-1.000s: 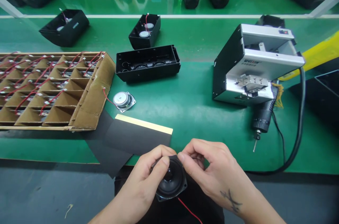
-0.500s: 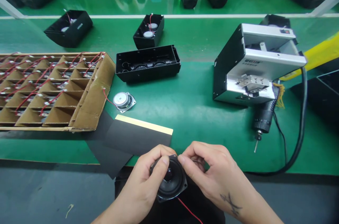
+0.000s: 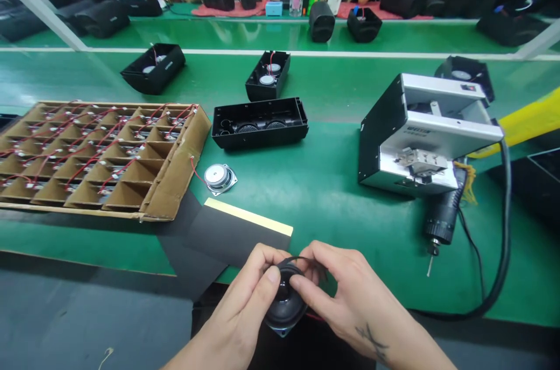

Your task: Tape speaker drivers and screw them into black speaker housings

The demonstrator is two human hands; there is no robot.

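Note:
My left hand (image 3: 245,309) and my right hand (image 3: 345,300) both grip a small black speaker driver (image 3: 285,301) just in front of the table's near edge. The left thumb lies across its cone; the right thumb and fingers pinch its rim and a thin black ring at its top. A red wire trails from under the driver. A second speaker driver (image 3: 220,177) with a silver magnet and red wire lies on the green table (image 3: 324,195). Black foam sheets (image 3: 231,233), one with a yellowish backing strip, lie just beyond my hands.
A cardboard tray (image 3: 100,151) of wired drivers in dividers sits at left. An open black speaker housing (image 3: 260,124) lies mid-table, more housings behind. A silver screw feeder (image 3: 426,136) and an electric screwdriver (image 3: 440,221) with cable are at right. People work at the far bench.
The view has tilted up, showing people at the far bench. My right fingers have shifted further over the driver's rim; both hands keep hold of it.

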